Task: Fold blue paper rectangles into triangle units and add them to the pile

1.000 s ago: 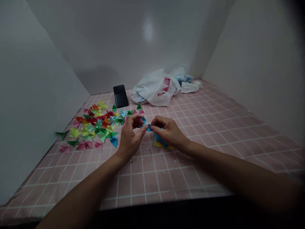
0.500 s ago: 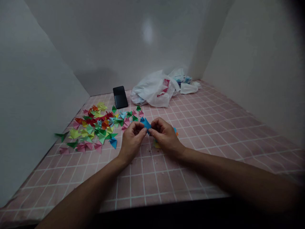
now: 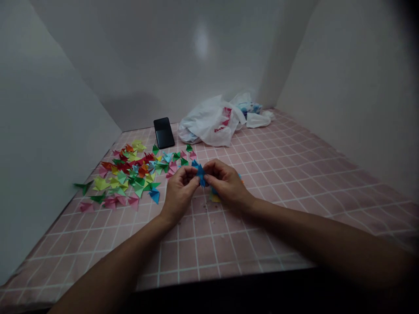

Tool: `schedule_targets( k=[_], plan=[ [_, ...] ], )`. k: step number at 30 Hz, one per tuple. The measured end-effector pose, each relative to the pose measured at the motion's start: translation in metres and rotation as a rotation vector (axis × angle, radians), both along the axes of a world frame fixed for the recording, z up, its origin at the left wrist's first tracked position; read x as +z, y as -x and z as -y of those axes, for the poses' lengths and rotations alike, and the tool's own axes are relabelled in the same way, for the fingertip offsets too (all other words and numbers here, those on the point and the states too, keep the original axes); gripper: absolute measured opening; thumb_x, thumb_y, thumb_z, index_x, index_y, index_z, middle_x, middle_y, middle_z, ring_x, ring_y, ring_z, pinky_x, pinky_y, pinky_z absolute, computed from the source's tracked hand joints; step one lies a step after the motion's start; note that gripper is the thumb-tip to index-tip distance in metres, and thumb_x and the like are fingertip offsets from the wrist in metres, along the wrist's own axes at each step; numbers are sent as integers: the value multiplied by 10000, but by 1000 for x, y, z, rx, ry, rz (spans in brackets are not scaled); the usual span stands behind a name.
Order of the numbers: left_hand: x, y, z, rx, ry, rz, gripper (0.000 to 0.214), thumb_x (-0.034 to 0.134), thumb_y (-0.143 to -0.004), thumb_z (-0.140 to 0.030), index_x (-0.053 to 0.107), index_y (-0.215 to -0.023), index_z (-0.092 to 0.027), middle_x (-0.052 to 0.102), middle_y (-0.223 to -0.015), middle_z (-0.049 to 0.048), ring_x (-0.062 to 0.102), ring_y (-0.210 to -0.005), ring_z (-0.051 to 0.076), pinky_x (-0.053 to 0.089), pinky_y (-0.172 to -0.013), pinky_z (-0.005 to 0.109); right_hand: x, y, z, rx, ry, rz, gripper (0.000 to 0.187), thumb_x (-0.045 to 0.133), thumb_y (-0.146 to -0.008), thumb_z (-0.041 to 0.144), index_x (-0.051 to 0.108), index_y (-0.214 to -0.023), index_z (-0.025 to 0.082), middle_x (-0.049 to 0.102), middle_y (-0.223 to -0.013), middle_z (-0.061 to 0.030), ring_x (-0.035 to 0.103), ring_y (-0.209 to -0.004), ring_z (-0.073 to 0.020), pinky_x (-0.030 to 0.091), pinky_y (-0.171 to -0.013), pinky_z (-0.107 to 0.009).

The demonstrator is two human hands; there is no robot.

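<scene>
A small blue folded paper piece (image 3: 200,173), with pointed tips, is pinched between both hands above the pink checked cloth (image 3: 183,257). My left hand (image 3: 180,189) grips its left side between thumb and fingers. On the other side, my right hand (image 3: 225,183) pinches its right edge. Partly hidden under my right hand lie a yellow paper (image 3: 215,198) and bits of blue and orange. To the left spreads a pile of folded paper cranes (image 3: 131,168) in red, green, yellow, pink and blue. A blue paper crane (image 3: 154,195) lies nearest my left hand.
Behind the pile a black phone (image 3: 164,133) lies on the cloth. A crumpled white plastic bag (image 3: 209,120) with red print sits at the back, with a white and blue packet (image 3: 250,109) beside it. Pale walls (image 3: 147,56) enclose the table on three sides.
The blue paper piece has turned in my fingers and now looks narrower, with points at top and bottom. Both hands stay closed on it in almost the same place.
</scene>
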State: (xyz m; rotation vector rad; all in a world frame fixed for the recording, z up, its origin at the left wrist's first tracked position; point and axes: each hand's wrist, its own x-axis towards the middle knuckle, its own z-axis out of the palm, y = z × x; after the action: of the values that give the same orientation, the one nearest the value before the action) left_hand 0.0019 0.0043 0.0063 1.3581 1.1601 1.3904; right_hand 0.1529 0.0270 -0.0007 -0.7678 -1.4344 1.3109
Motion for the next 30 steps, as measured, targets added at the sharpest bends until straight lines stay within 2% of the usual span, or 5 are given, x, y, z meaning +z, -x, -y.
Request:
schedule_targets(
  k=[7, 15, 20, 25, 30],
  plan=[
    [3, -1, 1, -18, 15, 87, 86, 705, -752, -190, 678, -833, -178, 658, -764, -18, 614, -709, 120, 514, -694, 247, 3, -3, 0, 2, -26, 3, 65, 614, -803, 201, 653, -855, 201, 637, -791, 13, 591, -733, -123, 501, -717, -272],
    [7, 1, 3, -3, 10, 37, 73, 654, -806, -221, 695, -832, -168, 673, -736, -8, 633, -689, 127, 512, -704, 262, 3, -5, -2, -14, -106, 43, 71, 588, -802, 172, 655, -787, 189, 649, -751, 8, 599, -706, -128, 494, -692, -273],
    [7, 0, 3, -9, -13, 35, 126, 727, -794, -269, 660, -832, -168, 651, -759, -10, 613, -702, 120, 503, -686, 251, 4, -5, -1, -21, -164, 74, 94, 555, -812, 150, 640, -816, 189, 646, -763, 6, 606, -705, -123, 494, -694, -274],
    [6, 0, 2, 49, -120, -4, 153, 733, -792, -209, 605, -873, -191, 621, -799, -23, 596, -723, 109, 492, -677, 234, 9, -5, 1, 1, -88, -7, 86, 588, -864, 242, 597, -931, 189, 611, -780, 15, 596, -686, -112, 485, -654, -260],
    [5, 1, 3, 75, -214, -119, 158, 719, -808, -182, 584, -886, -202, 598, -802, -27, 573, -729, 104, 468, -681, 232, 8, -5, 0, 35, -70, 57, 135, 627, -871, 303, 596, -823, 181, 580, -705, 25, 544, -620, -104, 449, -606, -260]
  ],
)
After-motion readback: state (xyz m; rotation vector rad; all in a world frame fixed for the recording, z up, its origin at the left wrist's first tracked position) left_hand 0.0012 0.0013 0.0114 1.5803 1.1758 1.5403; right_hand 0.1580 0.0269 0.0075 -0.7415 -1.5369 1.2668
